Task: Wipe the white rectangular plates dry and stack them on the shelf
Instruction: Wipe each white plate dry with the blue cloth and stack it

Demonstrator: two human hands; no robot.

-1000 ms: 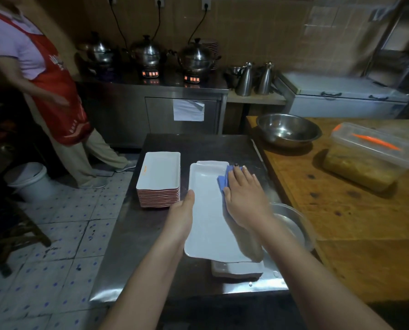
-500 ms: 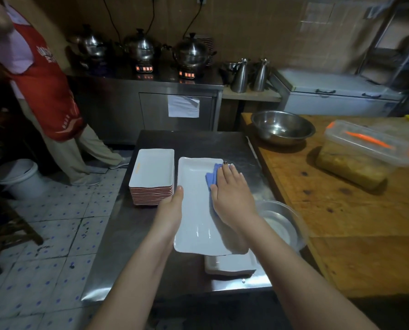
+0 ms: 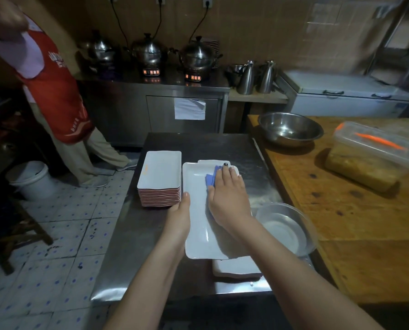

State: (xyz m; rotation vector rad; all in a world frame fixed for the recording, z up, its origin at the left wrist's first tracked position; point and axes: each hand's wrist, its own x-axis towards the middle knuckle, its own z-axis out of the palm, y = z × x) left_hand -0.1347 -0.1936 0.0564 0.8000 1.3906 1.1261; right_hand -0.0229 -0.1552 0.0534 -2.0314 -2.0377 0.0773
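1. A stack of white rectangular plates (image 3: 159,172), probably the dried ones, stands on the steel tabletop (image 3: 127,246) at ten o'clock from the work. Its long axis runs six to twelve.
2. The left hand (image 3: 178,216) grasps the plate being wiped (image 3: 198,217) by its nine o'clock long edge, thumb over the rim; the fingers beneath are hidden.
3. That plate lies face up over more plates (image 3: 236,267), just beside the stack, long axis six to twelve.
4. The right hand (image 3: 227,196) lies flat, fingers straight, pressing a blue cloth (image 3: 211,179) near the one o'clock corner.
5. Done well, I judge, the cloth travels the long axis in overlapping passes and into the rim corners, while the left hand braces against sliding.
6. A clear bowl (image 3: 286,227) sits near at four o'clock, within reach of a careless forearm.
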